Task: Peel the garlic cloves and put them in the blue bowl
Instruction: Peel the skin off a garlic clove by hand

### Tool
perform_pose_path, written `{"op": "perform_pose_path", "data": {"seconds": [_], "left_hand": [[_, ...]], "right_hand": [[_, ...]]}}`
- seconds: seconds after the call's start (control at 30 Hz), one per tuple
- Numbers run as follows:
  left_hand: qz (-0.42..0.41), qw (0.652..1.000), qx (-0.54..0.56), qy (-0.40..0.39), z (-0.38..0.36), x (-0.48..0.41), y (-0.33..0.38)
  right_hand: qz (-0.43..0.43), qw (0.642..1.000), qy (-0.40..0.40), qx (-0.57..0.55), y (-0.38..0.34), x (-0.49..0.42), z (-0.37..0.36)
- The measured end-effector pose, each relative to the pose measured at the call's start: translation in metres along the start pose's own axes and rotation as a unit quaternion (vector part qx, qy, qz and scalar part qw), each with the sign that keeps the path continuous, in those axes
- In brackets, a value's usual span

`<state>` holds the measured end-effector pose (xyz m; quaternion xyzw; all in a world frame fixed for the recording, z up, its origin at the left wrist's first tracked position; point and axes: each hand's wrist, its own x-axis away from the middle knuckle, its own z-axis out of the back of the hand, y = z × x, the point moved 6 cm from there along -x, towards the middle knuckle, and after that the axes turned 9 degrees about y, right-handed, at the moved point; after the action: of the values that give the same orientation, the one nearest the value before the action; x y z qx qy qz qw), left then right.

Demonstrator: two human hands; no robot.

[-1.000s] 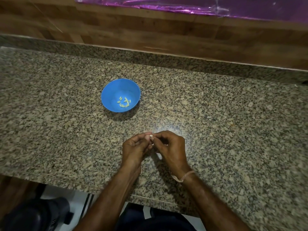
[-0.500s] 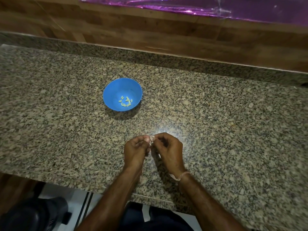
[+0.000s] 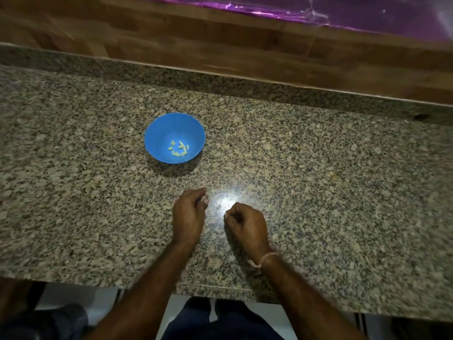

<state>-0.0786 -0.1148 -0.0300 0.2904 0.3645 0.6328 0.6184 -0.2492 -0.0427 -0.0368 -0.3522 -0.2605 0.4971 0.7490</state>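
Left hand (image 3: 188, 214) pinched what appeared a pale garlic clove (image 3: 205, 198) at its fingertips, short of the blue bowl (image 3: 157, 133) holding peeled cloves (image 3: 179, 149); right hand (image 3: 246, 227) curled, apart, contents indeterminate; advised: confirm no skin remained, then release well inside the rim.

Hands (image 3: 188, 214) apart, left pinching clove (image 3: 206, 196); blue bowl (image 3: 157, 133) beyond.

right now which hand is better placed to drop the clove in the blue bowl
Left, probably. The left hand lies nearer the blue bowl and seems to pinch a pale clove at its fingertips; the right hand sits farther off, fingers curled.
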Motion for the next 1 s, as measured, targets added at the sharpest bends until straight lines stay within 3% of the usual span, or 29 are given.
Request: {"op": "perform_pose_path", "data": {"seconds": [0.3,0.53,1.0], "left_hand": [[0.006,0.999,-0.017,-0.032,0.012,0.031,-0.015],[-0.078,0.991,-0.078,-0.078,0.016,0.051,-0.019],[-0.090,0.982,-0.110,-0.121,0.013,0.054,-0.012]], "right_hand": [[0.048,0.994,0.032,0.088,-0.008,0.023,-0.008],[0.076,0.988,0.048,0.126,-0.018,0.034,-0.008],[0.026,0.965,0.039,0.258,-0.036,0.026,-0.018]]}}
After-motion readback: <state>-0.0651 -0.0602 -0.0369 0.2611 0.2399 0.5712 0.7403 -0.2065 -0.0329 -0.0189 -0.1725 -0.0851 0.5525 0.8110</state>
